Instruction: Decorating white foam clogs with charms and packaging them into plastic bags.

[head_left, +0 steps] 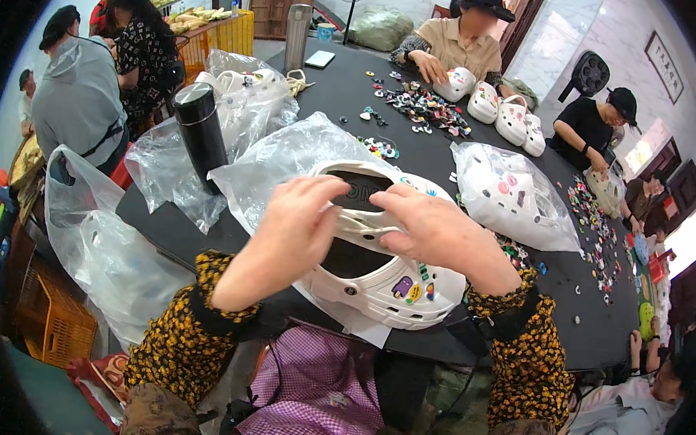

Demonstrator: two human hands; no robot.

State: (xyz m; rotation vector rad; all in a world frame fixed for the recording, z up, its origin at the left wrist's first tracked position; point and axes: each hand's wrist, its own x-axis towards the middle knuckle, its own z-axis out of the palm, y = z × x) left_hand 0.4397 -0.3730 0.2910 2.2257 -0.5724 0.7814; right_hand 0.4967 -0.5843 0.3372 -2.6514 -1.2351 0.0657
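Observation:
A pair of white foam clogs [359,298] lies on the table edge before me, on a sheet of clear plastic and white paper. Colourful charms sit on the nearer clog's upper. The pale heel straps [361,228] run side by side across the middle. My left hand [290,223] curls its fingers at the left end of the straps, some fingertips over the dark insole. From the other side, my right hand [435,227] pinches the straps with thumb and fingers. Part of the farther clog is hidden behind my right hand.
A black tumbler [199,133] stands at left beside bagged clogs [248,84]. Right of me lies another bag of white clogs [509,191]. Loose charms [426,107] are heaped farther back, where a person's hand [429,65] touches a clog. An orange crate [59,319] sits low left.

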